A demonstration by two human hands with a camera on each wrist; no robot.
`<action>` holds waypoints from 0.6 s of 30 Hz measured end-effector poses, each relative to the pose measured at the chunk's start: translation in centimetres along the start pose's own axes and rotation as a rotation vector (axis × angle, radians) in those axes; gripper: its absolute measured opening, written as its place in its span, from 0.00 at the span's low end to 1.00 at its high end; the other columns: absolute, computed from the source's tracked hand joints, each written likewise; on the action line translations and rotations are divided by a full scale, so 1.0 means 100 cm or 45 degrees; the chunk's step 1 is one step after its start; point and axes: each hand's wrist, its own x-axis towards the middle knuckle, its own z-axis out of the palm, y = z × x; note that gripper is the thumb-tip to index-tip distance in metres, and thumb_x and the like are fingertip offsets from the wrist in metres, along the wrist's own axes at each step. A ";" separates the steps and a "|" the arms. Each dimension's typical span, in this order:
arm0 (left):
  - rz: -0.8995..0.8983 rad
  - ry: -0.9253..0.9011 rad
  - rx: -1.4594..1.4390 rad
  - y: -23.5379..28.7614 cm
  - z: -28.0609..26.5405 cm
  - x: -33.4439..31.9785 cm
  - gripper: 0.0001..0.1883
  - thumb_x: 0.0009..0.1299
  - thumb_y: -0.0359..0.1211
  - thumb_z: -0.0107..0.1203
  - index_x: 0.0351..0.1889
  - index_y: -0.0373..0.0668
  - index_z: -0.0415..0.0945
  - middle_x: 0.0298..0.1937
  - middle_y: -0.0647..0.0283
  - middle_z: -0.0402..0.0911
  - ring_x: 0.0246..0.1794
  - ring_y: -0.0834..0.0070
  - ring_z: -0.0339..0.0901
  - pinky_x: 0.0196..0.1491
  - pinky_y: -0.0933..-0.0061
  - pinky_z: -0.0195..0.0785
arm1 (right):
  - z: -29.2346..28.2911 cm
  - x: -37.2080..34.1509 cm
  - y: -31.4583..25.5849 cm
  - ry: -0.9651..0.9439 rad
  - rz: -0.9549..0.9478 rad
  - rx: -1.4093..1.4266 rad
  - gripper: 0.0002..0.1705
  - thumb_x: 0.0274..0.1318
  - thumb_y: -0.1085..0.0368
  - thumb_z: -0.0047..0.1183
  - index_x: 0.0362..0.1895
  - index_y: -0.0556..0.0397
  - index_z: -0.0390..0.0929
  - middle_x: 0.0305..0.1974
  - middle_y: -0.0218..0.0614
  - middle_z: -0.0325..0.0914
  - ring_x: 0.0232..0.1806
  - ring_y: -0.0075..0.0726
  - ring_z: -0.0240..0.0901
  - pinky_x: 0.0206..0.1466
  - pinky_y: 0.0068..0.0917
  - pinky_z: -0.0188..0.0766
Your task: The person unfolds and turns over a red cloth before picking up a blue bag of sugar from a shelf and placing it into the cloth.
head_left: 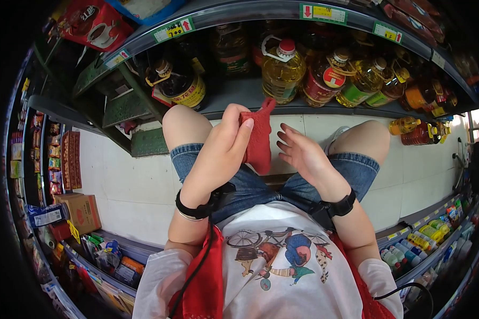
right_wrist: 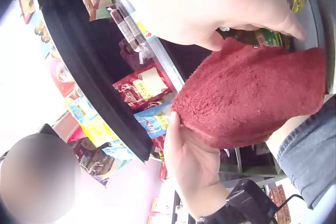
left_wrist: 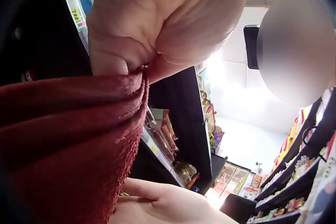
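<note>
Left hand (head_left: 223, 143) pinches red cloth (head_left: 259, 139), fuzzy, folded, hanging beneath fingers; right hand (head_left: 310, 159) open, just beside cloth.

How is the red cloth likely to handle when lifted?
The red cloth is probably floppy, given its soft folds near the left hand. Its fuzzy surface suggests little slipping. It seems light, as that hand's pinch holds it up.

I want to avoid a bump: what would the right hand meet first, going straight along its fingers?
The right hand would probably meet the fuzzy dark-red cloth first, though depth is unclear.
</note>
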 end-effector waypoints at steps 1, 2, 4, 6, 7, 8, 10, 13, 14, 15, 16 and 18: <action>0.015 0.016 0.016 0.001 -0.001 0.000 0.11 0.85 0.35 0.44 0.53 0.35 0.66 0.36 0.46 0.82 0.37 0.50 0.82 0.42 0.61 0.72 | 0.001 -0.001 -0.001 0.000 -0.001 0.001 0.43 0.75 0.46 0.47 0.84 0.50 0.49 0.79 0.42 0.56 0.78 0.46 0.53 0.77 0.44 0.52; 0.029 0.033 0.033 0.001 -0.001 0.001 0.11 0.85 0.34 0.44 0.53 0.35 0.66 0.36 0.46 0.82 0.37 0.50 0.82 0.42 0.61 0.72 | 0.001 -0.002 -0.002 -0.056 0.005 0.030 0.43 0.75 0.45 0.47 0.84 0.50 0.49 0.79 0.42 0.55 0.78 0.46 0.52 0.78 0.45 0.50; 0.018 0.031 0.026 0.001 -0.002 0.001 0.11 0.85 0.34 0.44 0.53 0.35 0.66 0.36 0.45 0.82 0.37 0.49 0.82 0.42 0.61 0.72 | 0.002 -0.001 -0.001 -0.113 0.012 0.060 0.43 0.75 0.45 0.46 0.84 0.50 0.48 0.80 0.42 0.53 0.79 0.45 0.51 0.79 0.45 0.48; 0.008 0.029 0.020 0.002 -0.002 0.001 0.11 0.85 0.34 0.44 0.53 0.35 0.66 0.36 0.45 0.82 0.38 0.48 0.82 0.42 0.60 0.72 | 0.003 0.003 0.001 -0.128 0.038 0.085 0.41 0.76 0.44 0.44 0.83 0.49 0.51 0.79 0.40 0.57 0.78 0.45 0.55 0.78 0.47 0.51; 0.002 0.013 0.015 0.003 -0.001 0.001 0.11 0.85 0.34 0.44 0.53 0.35 0.66 0.37 0.44 0.82 0.39 0.47 0.82 0.42 0.60 0.72 | 0.005 0.004 0.001 -0.128 0.038 0.086 0.41 0.76 0.44 0.44 0.83 0.49 0.51 0.79 0.40 0.57 0.78 0.45 0.55 0.78 0.47 0.51; -0.005 -0.002 0.011 0.005 0.000 0.001 0.10 0.85 0.34 0.44 0.53 0.35 0.66 0.37 0.44 0.82 0.39 0.47 0.82 0.43 0.59 0.72 | 0.006 0.005 0.001 -0.236 0.053 0.156 0.38 0.78 0.45 0.42 0.82 0.49 0.53 0.79 0.39 0.57 0.78 0.44 0.56 0.78 0.48 0.51; -0.032 -0.030 -0.027 0.012 0.004 0.001 0.11 0.84 0.34 0.45 0.54 0.35 0.66 0.37 0.42 0.82 0.39 0.45 0.83 0.42 0.57 0.73 | 0.011 0.006 0.001 -0.346 0.069 0.226 0.36 0.79 0.45 0.39 0.81 0.48 0.55 0.79 0.37 0.57 0.78 0.44 0.56 0.78 0.49 0.51; -0.054 -0.090 -0.023 0.017 0.011 0.002 0.11 0.83 0.34 0.46 0.55 0.36 0.66 0.37 0.39 0.83 0.40 0.41 0.83 0.42 0.53 0.73 | 0.025 0.003 0.001 -0.305 0.114 0.294 0.31 0.80 0.47 0.37 0.78 0.45 0.59 0.73 0.30 0.65 0.72 0.34 0.63 0.72 0.43 0.59; -0.050 -0.124 0.020 0.018 0.015 0.003 0.11 0.82 0.35 0.47 0.55 0.37 0.66 0.38 0.38 0.83 0.40 0.39 0.82 0.42 0.51 0.73 | 0.030 0.002 0.002 -0.260 0.104 0.353 0.29 0.81 0.46 0.36 0.76 0.44 0.62 0.71 0.31 0.67 0.71 0.35 0.65 0.72 0.43 0.60; -0.047 -0.119 0.045 0.020 0.020 0.002 0.11 0.82 0.32 0.48 0.57 0.37 0.69 0.37 0.45 0.84 0.39 0.48 0.85 0.41 0.61 0.74 | 0.034 0.001 0.003 -0.213 0.094 0.412 0.28 0.81 0.46 0.34 0.74 0.43 0.64 0.69 0.33 0.70 0.70 0.36 0.66 0.72 0.42 0.62; -0.047 -0.119 0.046 0.022 0.024 0.002 0.11 0.82 0.32 0.48 0.57 0.37 0.69 0.37 0.45 0.84 0.39 0.48 0.85 0.41 0.61 0.74 | 0.033 0.005 0.008 -0.215 0.094 0.412 0.28 0.81 0.46 0.34 0.74 0.43 0.64 0.69 0.33 0.70 0.70 0.36 0.66 0.72 0.42 0.62; 0.037 -0.245 0.018 0.026 0.031 0.001 0.11 0.81 0.31 0.48 0.56 0.38 0.71 0.40 0.45 0.85 0.42 0.46 0.84 0.44 0.59 0.74 | 0.030 0.014 0.019 -0.144 0.059 0.565 0.27 0.81 0.43 0.35 0.70 0.42 0.69 0.64 0.33 0.75 0.67 0.37 0.71 0.71 0.43 0.66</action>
